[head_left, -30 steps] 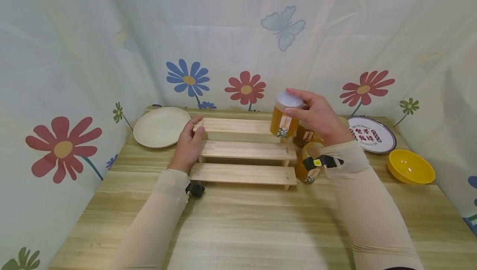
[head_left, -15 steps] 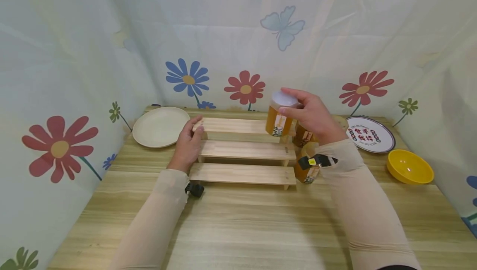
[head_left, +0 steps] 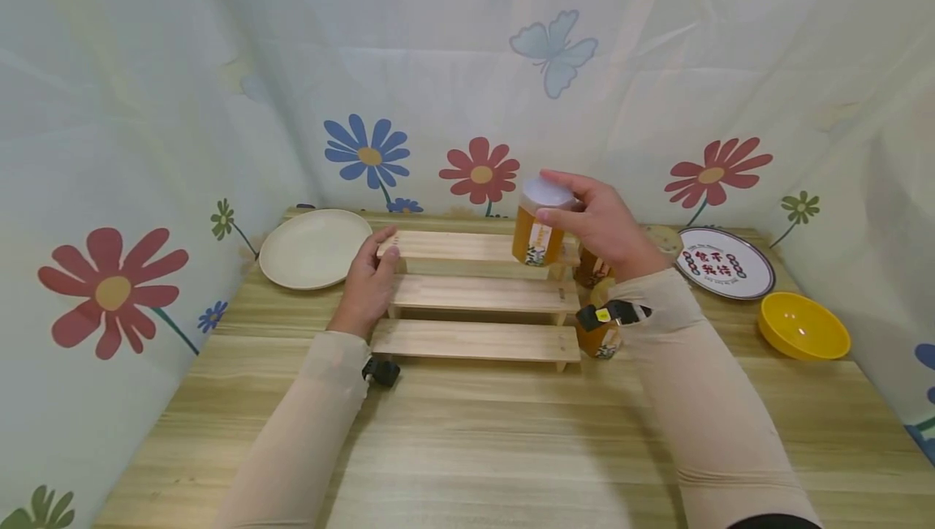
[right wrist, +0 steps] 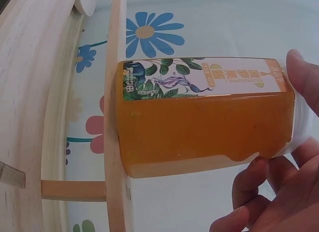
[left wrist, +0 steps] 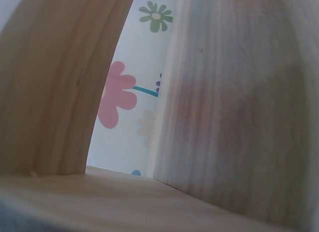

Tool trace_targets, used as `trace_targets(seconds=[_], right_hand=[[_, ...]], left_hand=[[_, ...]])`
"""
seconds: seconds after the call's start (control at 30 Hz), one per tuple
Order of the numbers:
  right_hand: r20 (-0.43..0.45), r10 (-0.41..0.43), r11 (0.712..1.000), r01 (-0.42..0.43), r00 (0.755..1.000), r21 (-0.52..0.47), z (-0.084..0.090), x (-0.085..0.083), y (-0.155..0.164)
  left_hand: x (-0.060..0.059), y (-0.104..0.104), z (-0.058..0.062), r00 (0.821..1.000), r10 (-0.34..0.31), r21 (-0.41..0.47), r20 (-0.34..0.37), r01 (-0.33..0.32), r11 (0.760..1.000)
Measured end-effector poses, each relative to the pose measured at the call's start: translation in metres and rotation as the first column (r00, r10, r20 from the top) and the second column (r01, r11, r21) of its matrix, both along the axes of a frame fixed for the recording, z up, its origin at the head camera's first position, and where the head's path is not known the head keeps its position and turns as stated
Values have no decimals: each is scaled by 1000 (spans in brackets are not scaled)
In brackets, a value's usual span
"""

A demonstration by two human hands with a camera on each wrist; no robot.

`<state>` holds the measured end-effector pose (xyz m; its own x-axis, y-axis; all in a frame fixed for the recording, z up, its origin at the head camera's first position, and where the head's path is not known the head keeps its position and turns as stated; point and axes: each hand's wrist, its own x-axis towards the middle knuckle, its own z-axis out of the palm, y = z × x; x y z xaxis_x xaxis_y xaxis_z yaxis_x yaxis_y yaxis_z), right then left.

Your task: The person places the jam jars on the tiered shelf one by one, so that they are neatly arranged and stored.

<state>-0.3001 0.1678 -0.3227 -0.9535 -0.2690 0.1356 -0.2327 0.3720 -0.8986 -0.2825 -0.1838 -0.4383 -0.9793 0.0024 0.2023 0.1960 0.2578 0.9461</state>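
My right hand [head_left: 606, 225] grips a honey jar [head_left: 536, 238] by its white lid, thumb in front and fingers behind. The amber jar, with a leafy label, is upright over the right end of the top step of a three-step wooden display stand [head_left: 475, 295]. In the right wrist view, the jar's base [right wrist: 124, 137] is right at the board's edge. My left hand [head_left: 368, 286] holds the left end of that top step. The left wrist view shows only the stand's boards [left wrist: 234, 117] close up, with no fingers visible.
Right of the stand are more jars, one dark [head_left: 588, 269] and one amber [head_left: 599, 342], partly hidden by my right arm. A cream plate [head_left: 314, 249] lies at left. A white plate with red characters [head_left: 726, 264] and a yellow bowl [head_left: 803, 326] sit at right.
My right hand has carried the honey jar a little to the left, farther over the top step. My left hand and the stand have stayed in place.
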Motion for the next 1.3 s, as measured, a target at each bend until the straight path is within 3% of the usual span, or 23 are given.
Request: trace_targets(seconds=[0.2, 0.43, 0.73, 0.83, 1.07, 1.3], right_hand=[[10, -1, 1000, 1, 1000, -7, 2, 0, -3], [19, 4, 1000, -4, 1000, -17, 0, -2, -5], [17, 25, 999, -24, 1000, -33, -1, -4, -8], [21, 28, 999, -27, 999, -36, 0, -3, -9], [32, 29, 999, -28, 999, -32, 0, -5, -13], [38, 33, 999, -31, 999, -36, 0, -6, -17]], left_hand=[[-14, -5, -19, 1000, 13, -14, -23, -14, 1000], [-14, -4, -20, 998, 20, -28, -54, -21, 999], [-13, -5, -21, 999, 27, -34, -41, -28, 999], [-11, -5, -17, 999, 20, -35, -30, -21, 999], [10, 3, 13, 1000, 8, -44, -6, -8, 999], [14, 4, 17, 1000, -1, -32, -7, 1, 999]])
